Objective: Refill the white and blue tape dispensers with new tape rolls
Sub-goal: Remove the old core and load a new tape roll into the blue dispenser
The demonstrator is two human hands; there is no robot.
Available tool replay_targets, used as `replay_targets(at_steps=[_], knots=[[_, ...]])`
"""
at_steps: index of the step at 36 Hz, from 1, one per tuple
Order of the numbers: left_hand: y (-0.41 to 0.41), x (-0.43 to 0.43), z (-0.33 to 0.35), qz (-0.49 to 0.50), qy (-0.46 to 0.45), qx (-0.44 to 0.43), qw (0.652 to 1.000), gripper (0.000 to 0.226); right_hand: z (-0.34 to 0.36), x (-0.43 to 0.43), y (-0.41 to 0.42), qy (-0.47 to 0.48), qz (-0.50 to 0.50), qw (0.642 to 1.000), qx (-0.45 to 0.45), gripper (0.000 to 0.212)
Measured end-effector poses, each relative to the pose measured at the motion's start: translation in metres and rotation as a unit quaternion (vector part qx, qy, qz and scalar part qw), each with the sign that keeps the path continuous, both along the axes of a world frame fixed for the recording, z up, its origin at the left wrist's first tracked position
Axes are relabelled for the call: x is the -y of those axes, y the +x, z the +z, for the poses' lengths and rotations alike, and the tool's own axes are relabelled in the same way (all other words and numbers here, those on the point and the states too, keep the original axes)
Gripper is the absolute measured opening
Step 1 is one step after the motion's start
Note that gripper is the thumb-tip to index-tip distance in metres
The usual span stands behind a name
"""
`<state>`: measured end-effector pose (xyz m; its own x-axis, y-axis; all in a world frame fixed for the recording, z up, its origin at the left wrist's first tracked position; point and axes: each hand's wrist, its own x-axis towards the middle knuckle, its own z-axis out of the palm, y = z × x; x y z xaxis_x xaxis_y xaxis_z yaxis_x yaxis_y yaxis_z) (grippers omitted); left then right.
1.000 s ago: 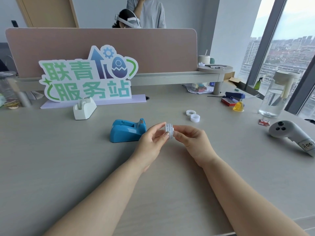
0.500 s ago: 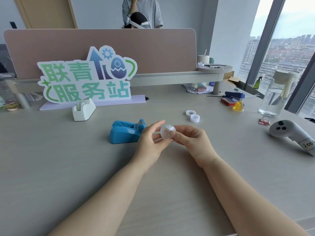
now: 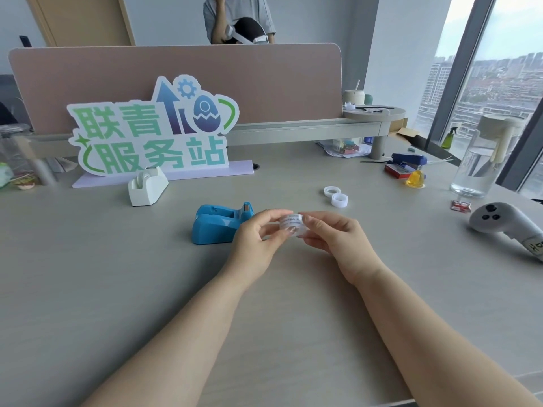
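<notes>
Both hands hold one small clear tape roll [image 3: 292,223] above the middle of the desk. My left hand [image 3: 258,240] pinches its left side, and my right hand [image 3: 335,239] grips its right side. The blue tape dispenser [image 3: 217,224] sits just left of my left hand, its cutter end toward the hands. Farther back on the left, in front of the sign, stands the white tape dispenser [image 3: 147,186]. Two more tape rolls [image 3: 336,196] lie on the desk behind my right hand.
A green and blue sign [image 3: 152,127] stands at the back before a pink partition [image 3: 264,80]. On the right are a white controller [image 3: 505,223], a water bottle [image 3: 482,163], a yellow object [image 3: 415,180] and a blue stapler [image 3: 408,159]. A person sits behind the partition.
The tape roll has been turned in my fingers, from edge-on to showing its printed side. Both hands stay together at the same spot beside the blue dispenser.
</notes>
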<state>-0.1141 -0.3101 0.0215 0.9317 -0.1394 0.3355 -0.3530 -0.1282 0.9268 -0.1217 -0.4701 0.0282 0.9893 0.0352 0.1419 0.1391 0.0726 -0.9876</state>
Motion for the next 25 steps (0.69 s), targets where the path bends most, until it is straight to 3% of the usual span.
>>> replay_targets(at_steps=[20,25], knots=[[-0.0002,-0.001,0.0005,-0.021,-0.042,-0.017,0.999,0.02,0.0013,0.0003,-0.0015,0.0,-0.021,1.0,0.013,0.016],[-0.0023,0.0007,0.0018,-0.028,-0.056,-0.019,0.998,0.019,0.0017,0.0005,-0.0002,-0.003,-0.039,0.999,0.005,0.024]])
